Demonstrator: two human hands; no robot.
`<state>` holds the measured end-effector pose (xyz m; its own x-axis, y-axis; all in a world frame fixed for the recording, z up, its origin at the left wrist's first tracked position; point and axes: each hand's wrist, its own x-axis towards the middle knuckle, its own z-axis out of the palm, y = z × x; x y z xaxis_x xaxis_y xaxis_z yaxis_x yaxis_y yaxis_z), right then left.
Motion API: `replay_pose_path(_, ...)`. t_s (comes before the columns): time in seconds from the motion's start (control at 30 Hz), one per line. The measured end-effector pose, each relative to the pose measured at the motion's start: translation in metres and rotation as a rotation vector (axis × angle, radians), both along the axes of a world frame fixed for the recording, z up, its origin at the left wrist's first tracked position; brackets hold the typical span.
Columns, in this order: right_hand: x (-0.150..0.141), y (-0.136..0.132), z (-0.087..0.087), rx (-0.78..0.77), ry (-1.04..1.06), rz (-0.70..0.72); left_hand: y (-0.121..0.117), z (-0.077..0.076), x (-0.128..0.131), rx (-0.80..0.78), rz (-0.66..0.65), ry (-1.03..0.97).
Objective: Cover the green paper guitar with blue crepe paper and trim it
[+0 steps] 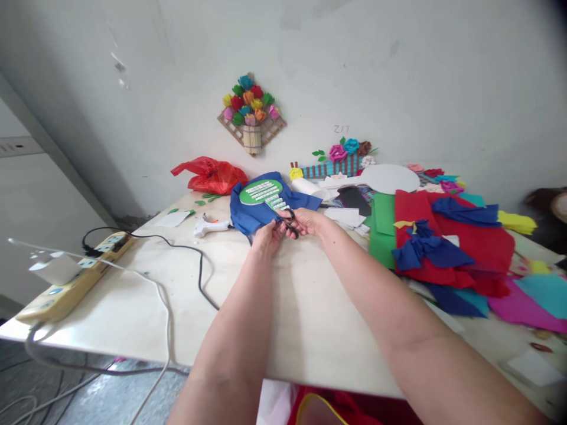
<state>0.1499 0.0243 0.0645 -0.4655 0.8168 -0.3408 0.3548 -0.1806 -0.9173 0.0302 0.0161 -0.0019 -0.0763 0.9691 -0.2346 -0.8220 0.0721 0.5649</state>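
"Z17" point(341, 128) is handwritten on the wall; the right hand point(302, 222) grips 1 pair of scissors point(291, 224), the left hand point(268, 236) pinches blue material point(248, 217).

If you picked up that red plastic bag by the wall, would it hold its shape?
Probably not: the red bag looks thin and crinkled, so it would likely sag and crumple. Its loose, pointed end would probably flop. Its weight is uncertain, as I can't make out what, if anything, is inside.

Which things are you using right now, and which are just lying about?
Seemingly in use:
black scissors, in the right hand
blue sheet, by the left hand
green oval
white strips

Probably just lying about:
red bag
green sheets
red sheets
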Motion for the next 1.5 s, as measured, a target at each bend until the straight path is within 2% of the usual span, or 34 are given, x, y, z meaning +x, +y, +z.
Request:
replay_pose_path(0.2,0.001,0.007,-0.009,-0.008,0.011,0.026,0.001,0.000,0.001,-0.013,0.014,0.002)
replay_pose_path(0.4,0.001,0.004,-0.020,0.011,0.059,-0.063,0.003,0.000,0.001,-0.022,0.017,0.003)
replay_pose_path(0.7,-0.002,-0.007,-0.025,0.101,0.131,-0.140,-0.004,0.009,0.003,-0.034,0.036,0.023)
replay_pose_path(0.8,-0.002,-0.006,-0.023,0.080,0.127,-0.140,-0.004,0.009,0.003,-0.047,0.044,0.018)
replay_pose_path(1.03,-0.002,0.002,-0.006,-0.001,0.039,-0.019,-0.004,0.007,0.002,-0.058,0.020,0.034)
replay_pose_path(1.3,-0.008,-0.002,0.000,0.008,0.014,-0.076,-0.005,0.005,0.001,-0.033,-0.009,0.092)
replay_pose_path(1.5,-0.009,0.002,0.003,0.012,0.012,-0.059,-0.003,0.003,0.000,0.028,-0.042,0.090)
